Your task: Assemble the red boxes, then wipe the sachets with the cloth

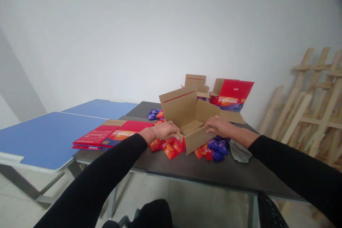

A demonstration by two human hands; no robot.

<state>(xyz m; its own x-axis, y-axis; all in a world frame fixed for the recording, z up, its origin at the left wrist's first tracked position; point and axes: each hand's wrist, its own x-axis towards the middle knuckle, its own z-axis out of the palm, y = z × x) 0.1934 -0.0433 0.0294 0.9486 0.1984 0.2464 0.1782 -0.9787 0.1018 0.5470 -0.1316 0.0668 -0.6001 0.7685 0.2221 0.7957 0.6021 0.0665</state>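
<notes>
Both hands hold an open cardboard box (197, 139), brown inside with some red printing outside, its lid standing up at the back. My left hand (167, 130) grips the near left corner, fingers closed over the edge. On the near right edge, my right hand (220, 127) has its fingers curled over the wall. Inside the box only bare cardboard shows. Orange-red sachets (172, 148) lie below my left hand, and purple sachets (217, 148) lie below my right, partly hidden by the box.
Flattened red boxes (107, 135) are stacked on the dark table (171, 167) at left. Two opened boxes, one with a red lid (232, 94), stand at the back. A grey cloth (240, 151) lies at right. Blue tables (53, 135) adjoin at left; wooden easels (310, 110) lean at right.
</notes>
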